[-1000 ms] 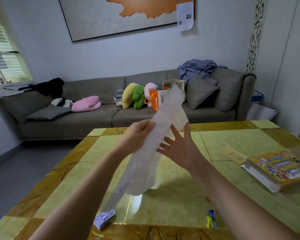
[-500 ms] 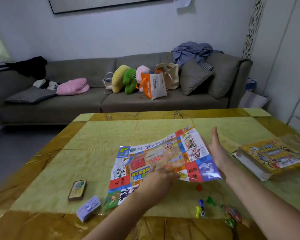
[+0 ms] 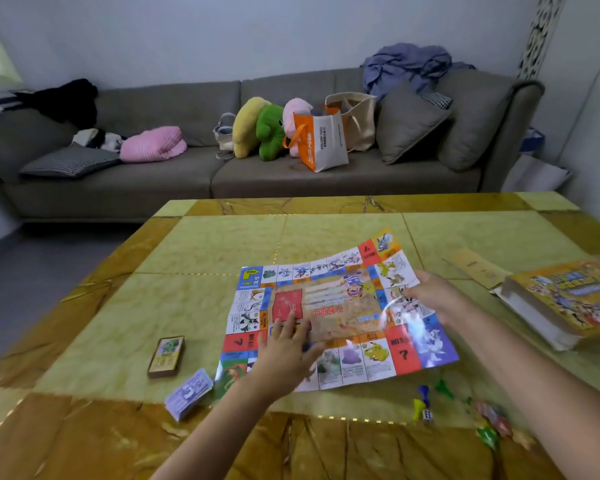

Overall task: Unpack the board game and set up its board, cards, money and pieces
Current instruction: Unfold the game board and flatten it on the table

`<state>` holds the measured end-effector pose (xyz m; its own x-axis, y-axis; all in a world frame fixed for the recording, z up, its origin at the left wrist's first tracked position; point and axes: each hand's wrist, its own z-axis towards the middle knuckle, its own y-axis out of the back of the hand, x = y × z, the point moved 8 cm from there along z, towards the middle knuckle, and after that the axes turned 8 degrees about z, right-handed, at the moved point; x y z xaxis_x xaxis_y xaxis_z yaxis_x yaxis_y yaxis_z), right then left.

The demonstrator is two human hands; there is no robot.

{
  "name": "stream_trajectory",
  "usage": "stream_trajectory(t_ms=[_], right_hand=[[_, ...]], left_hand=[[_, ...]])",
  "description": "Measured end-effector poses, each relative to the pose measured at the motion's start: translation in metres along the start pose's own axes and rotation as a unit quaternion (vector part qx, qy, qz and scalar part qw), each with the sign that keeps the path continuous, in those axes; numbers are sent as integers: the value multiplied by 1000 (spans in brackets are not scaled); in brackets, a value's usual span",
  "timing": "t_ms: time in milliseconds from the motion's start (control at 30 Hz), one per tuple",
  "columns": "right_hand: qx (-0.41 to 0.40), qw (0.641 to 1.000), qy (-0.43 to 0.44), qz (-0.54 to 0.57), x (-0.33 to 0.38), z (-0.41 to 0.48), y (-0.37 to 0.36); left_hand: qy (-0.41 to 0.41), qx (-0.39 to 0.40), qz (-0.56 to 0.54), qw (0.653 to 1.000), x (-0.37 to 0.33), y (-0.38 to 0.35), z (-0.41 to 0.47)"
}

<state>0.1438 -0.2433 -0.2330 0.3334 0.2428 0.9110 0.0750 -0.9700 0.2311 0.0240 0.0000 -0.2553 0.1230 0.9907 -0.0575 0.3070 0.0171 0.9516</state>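
The colourful paper game board (image 3: pixel 340 306) lies unfolded on the yellow marble table (image 3: pixel 201 306), its far right corner curling up. My left hand (image 3: pixel 284 348) presses flat on the board's near left part with straight fingers. My right hand (image 3: pixel 433 296) rests at the board's right edge, fingers on the paper. A deck of cards (image 3: pixel 166 356) and a stack of purple paper money (image 3: pixel 190 393) lie left of the board. Small coloured pawns and a die (image 3: pixel 425 407) sit near the front edge. The yellow game box (image 3: pixel 565 299) stands at the right.
A tan cardboard strip (image 3: pixel 475 268) lies beside the box. Crumpled wrappers (image 3: pixel 492 424) sit at the front right. Beyond the table is a grey sofa (image 3: pixel 174 181) with cushions, plush toys and bags.
The folded white sheet I held up a second ago now lies spread face up on the table. My view dropped to the table. Both hands moved down onto the board.
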Motion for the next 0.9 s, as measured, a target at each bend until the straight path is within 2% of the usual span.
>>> stream_trajectory(t_ms=[67,300,400,533,633,733,800,867,900], right_hand=[[4,1000,8,-4,3,1,-3],[30,997,64,-27,37,-10,-9],[62,993,93,-31,75,-18,-10],[110,983,146,-27,143,-27,-14],[187,965,179,-30,190,-44,-30],[238,933,233,-139,228,-66,-47],[216,906,277,-234,247,-77,-52],[144,883,337,-292,267,-81,-51],[105,881,361,-287,275,-83,-49]], left_hand=[[49,7,31,998,23,-8,6],[89,-73,-67,991,40,7,16],[84,-176,-145,970,47,62,17],[57,-291,-241,924,63,161,11],[79,-292,-260,917,88,214,13],[58,-268,-290,917,107,242,15],[26,-285,-322,902,112,251,8],[15,-310,-364,878,118,256,-4],[12,-327,-390,861,121,257,-12]])
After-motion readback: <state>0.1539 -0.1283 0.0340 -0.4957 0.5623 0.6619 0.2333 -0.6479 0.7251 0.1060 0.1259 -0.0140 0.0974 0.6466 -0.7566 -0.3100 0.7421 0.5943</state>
